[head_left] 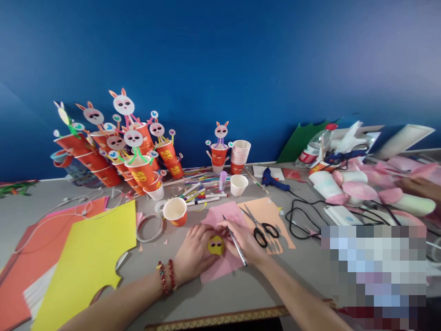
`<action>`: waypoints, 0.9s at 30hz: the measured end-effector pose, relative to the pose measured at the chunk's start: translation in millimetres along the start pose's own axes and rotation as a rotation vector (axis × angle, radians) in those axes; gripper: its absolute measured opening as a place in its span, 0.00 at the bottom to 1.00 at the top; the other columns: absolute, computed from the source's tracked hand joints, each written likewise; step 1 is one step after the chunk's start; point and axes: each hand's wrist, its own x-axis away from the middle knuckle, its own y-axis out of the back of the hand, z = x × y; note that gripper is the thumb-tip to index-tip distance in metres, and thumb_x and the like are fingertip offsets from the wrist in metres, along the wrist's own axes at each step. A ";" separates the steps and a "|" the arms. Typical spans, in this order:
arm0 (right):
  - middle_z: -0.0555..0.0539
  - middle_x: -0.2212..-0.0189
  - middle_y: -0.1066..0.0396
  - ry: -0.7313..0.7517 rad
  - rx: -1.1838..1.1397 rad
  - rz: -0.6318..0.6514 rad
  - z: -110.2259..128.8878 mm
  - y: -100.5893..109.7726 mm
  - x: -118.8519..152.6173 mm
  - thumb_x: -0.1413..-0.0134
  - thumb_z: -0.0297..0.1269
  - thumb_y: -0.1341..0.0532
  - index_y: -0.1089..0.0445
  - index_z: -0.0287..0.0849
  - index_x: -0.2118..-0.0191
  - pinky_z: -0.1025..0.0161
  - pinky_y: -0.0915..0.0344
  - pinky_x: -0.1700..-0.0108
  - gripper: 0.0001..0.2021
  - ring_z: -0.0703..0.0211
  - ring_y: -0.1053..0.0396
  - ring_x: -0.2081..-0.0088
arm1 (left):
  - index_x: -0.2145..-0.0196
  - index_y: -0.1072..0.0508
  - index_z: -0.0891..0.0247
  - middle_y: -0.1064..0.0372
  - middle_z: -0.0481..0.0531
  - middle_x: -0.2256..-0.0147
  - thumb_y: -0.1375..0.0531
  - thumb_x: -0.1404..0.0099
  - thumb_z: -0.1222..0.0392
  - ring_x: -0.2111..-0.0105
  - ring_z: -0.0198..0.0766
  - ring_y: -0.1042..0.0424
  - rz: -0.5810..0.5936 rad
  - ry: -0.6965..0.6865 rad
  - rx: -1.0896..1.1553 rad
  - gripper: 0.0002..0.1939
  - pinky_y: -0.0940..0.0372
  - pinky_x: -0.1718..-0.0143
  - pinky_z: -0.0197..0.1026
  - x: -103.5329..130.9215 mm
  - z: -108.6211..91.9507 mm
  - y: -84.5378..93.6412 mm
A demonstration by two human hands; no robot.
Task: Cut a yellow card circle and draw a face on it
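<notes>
My right hand (243,241) grips a slim silver-and-dark pen (238,248), its dark tip up at the pink paper (220,272). My left hand (196,248) lies flat over the left part of that sheet, fingers stretched out and thumb lower down, holding nothing that I can see. Between both hands sits a small yellow paper disc (216,248) with two dark eyes, touching or close beside the left fingers. Scissors with black handles (265,232) rest half spread on a cut peach sheet (275,211), just right of my right hand.
At the back left stand several red paper cups (141,172) with rabbit faces. An open cup (175,214), a tape roll (149,228) and markers (206,198) lie nearer. Yellow paper (89,248) covers the left. A blue glue gun (274,180) and black cables (299,218) lie right; another person's hand (422,187) is far right.
</notes>
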 end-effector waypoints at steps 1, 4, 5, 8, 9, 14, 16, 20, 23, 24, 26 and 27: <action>0.44 0.54 0.26 -0.006 -0.004 0.001 1.1 0.5 -0.1 0.51 0.19 0.43 0.35 0.45 0.44 0.58 0.29 0.53 0.27 0.54 0.26 0.56 | 0.44 0.36 0.58 0.34 0.59 0.47 0.34 0.39 0.59 0.48 0.53 0.35 -0.021 -0.008 0.008 0.27 0.37 0.46 0.57 0.5 0.8 -0.7; 0.43 0.54 0.26 -0.013 -0.003 -0.015 4.5 2.2 0.2 0.48 0.22 0.41 0.35 0.46 0.45 0.57 0.30 0.52 0.24 0.53 0.26 0.55 | 0.45 0.37 0.60 0.32 0.59 0.49 0.38 0.35 0.58 0.50 0.52 0.33 -0.077 -0.030 0.001 0.22 0.36 0.48 0.56 1.8 2.9 -1.2; 0.43 0.53 0.25 -0.013 0.002 -0.020 5.5 2.6 0.5 0.47 0.23 0.40 0.35 0.46 0.45 0.57 0.30 0.51 0.23 0.53 0.26 0.54 | 0.45 0.37 0.60 0.32 0.60 0.50 0.39 0.34 0.57 0.50 0.52 0.32 -0.093 -0.034 -0.007 0.21 0.36 0.48 0.56 2.0 3.6 -0.9; 0.42 0.53 0.25 -0.006 0.021 -0.020 7.9 3.0 1.3 0.45 0.24 0.39 0.34 0.46 0.46 0.56 0.31 0.50 0.21 0.51 0.27 0.52 | 0.46 0.36 0.60 0.30 0.60 0.52 0.39 0.33 0.55 0.52 0.52 0.31 -0.130 -0.027 -0.025 0.20 0.36 0.48 0.57 2.6 5.0 0.5; 0.42 0.54 0.25 -0.005 0.028 -0.021 8.3 2.9 1.4 0.45 0.25 0.39 0.34 0.46 0.46 0.56 0.31 0.51 0.21 0.51 0.27 0.53 | 0.46 0.36 0.60 0.30 0.60 0.52 0.39 0.33 0.55 0.52 0.52 0.31 -0.137 -0.023 -0.027 0.20 0.35 0.49 0.57 2.8 5.2 1.1; 0.44 0.56 0.24 -0.027 0.032 -0.042 7.8 2.0 1.5 0.38 0.31 0.41 0.32 0.46 0.45 0.58 0.30 0.53 0.16 0.53 0.26 0.55 | 0.47 0.35 0.62 0.31 0.60 0.51 0.38 0.34 0.55 0.52 0.53 0.31 -0.117 0.003 -0.061 0.20 0.34 0.50 0.56 3.2 3.0 3.0; 0.44 0.55 0.24 -0.055 0.028 -0.075 7.0 2.6 1.4 0.33 0.35 0.44 0.32 0.47 0.44 0.58 0.30 0.52 0.14 0.53 0.26 0.55 | 0.47 0.35 0.62 0.31 0.60 0.51 0.38 0.34 0.55 0.52 0.53 0.31 -0.101 0.019 -0.087 0.20 0.33 0.51 0.56 2.8 2.0 2.9; 0.41 0.50 0.25 -0.088 0.026 -0.151 5.1 4.3 1.2 0.29 0.41 0.50 0.31 0.46 0.43 0.53 0.31 0.46 0.17 0.50 0.27 0.49 | 0.48 0.33 0.61 0.32 0.59 0.51 0.35 0.37 0.53 0.52 0.54 0.32 -0.066 0.049 -0.111 0.22 0.33 0.50 0.57 2.2 2.1 3.1; 0.41 0.50 0.24 -0.099 0.019 -0.164 4.2 3.6 1.3 0.30 0.42 0.49 0.28 0.45 0.46 0.52 0.32 0.44 0.16 0.49 0.28 0.47 | 0.49 0.33 0.63 0.32 0.60 0.50 0.34 0.39 0.53 0.51 0.54 0.33 -0.053 0.056 -0.108 0.23 0.33 0.49 0.57 2.8 4.0 3.1; 0.42 0.50 0.25 -0.106 0.011 -0.171 4.0 3.0 1.4 0.30 0.42 0.48 0.28 0.45 0.47 0.52 0.32 0.44 0.16 0.49 0.28 0.47 | 0.50 0.33 0.63 0.32 0.60 0.50 0.34 0.39 0.54 0.50 0.54 0.33 -0.054 0.053 -0.108 0.22 0.33 0.49 0.57 3.2 4.9 2.8; 0.41 0.49 0.26 -0.125 -0.019 -0.195 3.8 1.5 1.8 0.31 0.41 0.46 0.30 0.45 0.46 0.53 0.32 0.45 0.14 0.49 0.28 0.47 | 0.51 0.32 0.62 0.32 0.60 0.50 0.34 0.38 0.55 0.50 0.54 0.33 -0.063 0.047 -0.114 0.20 0.33 0.49 0.56 4.0 6.5 1.5; 0.41 0.49 0.26 -0.136 -0.039 -0.214 3.7 1.0 2.1 0.32 0.41 0.45 0.31 0.45 0.46 0.53 0.31 0.45 0.14 0.50 0.28 0.48 | 0.51 0.32 0.62 0.32 0.60 0.50 0.35 0.38 0.55 0.51 0.54 0.33 -0.073 0.043 -0.117 0.20 0.33 0.49 0.57 4.4 7.1 0.7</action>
